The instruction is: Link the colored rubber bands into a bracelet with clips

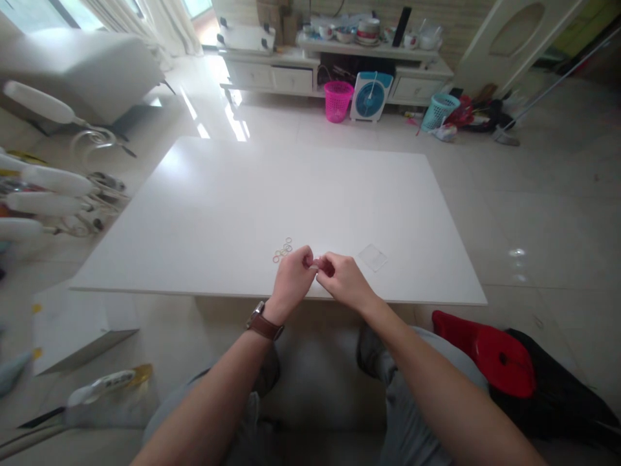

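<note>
My left hand (294, 275), with a brown-strapped watch (263, 320) on its wrist, is closed in a pinch above the front edge of the white table (301, 194). Facing it, my right hand (343, 277) is closed too, fingertips almost meeting those of the left. Whatever sits between the fingers is too small and hidden to name. Several thin coloured rings (283, 250), like small rubber bands, lie in a loose cluster just beyond my left hand. To the right of my right hand, a clear square plastic piece (373, 257) lies flat on the tabletop.
Beyond the table, a pink basket (338, 101), a blue-and-white fan (371, 96) and a teal basket (439, 111) stand by a white cabinet (252, 74). A red seat-like object (504, 359) is at lower right. White-padded metal furniture (55, 181) stands at left.
</note>
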### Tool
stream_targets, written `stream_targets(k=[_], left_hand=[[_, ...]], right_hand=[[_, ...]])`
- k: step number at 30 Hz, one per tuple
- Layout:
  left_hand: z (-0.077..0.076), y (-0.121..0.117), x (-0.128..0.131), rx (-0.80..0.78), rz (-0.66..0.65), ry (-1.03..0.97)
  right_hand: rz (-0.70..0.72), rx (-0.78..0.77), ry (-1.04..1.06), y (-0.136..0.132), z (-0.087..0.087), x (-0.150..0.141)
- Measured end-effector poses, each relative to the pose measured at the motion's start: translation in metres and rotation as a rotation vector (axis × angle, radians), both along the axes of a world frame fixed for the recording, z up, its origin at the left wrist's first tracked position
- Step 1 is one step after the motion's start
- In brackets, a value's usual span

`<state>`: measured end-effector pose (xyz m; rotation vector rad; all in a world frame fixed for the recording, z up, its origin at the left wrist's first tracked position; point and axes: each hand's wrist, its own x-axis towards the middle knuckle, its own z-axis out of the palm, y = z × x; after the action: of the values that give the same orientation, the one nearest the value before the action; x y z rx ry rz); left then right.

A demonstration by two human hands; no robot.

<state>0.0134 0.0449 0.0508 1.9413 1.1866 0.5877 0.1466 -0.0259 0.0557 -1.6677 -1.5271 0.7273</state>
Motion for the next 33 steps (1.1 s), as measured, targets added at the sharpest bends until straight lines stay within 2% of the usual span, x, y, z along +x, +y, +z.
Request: stream_targets(k=[9,18,21,27,33], left_hand=[[-0.009,-0.005,0.006,-0.044,-0.068,0.002],[-0.003,-0.003,0.013,-0.063,-0.087,-0.033],[0.0,-0.003,0.008,-0.094,-0.095,-0.062],[0.001,0.009,-0.004,-0.323,-0.205,-0.192],[0.004,0.018,-0.01,-0.336,-0.326,-0.171]], right_hand=[[0.058,-0.048,-0.026,-0.002,-0.01,0.013],[-0.002,-0.032,-0.111,-0.002,-0.019,0.018],[0.023,-0.018,-0.109,-0.004,-0.017,0.017],[0.09,0.005,-0.061,-0.004,-0.01,0.013],[0.131,-0.034,-0.041,-0.004,-0.004,0.014]])
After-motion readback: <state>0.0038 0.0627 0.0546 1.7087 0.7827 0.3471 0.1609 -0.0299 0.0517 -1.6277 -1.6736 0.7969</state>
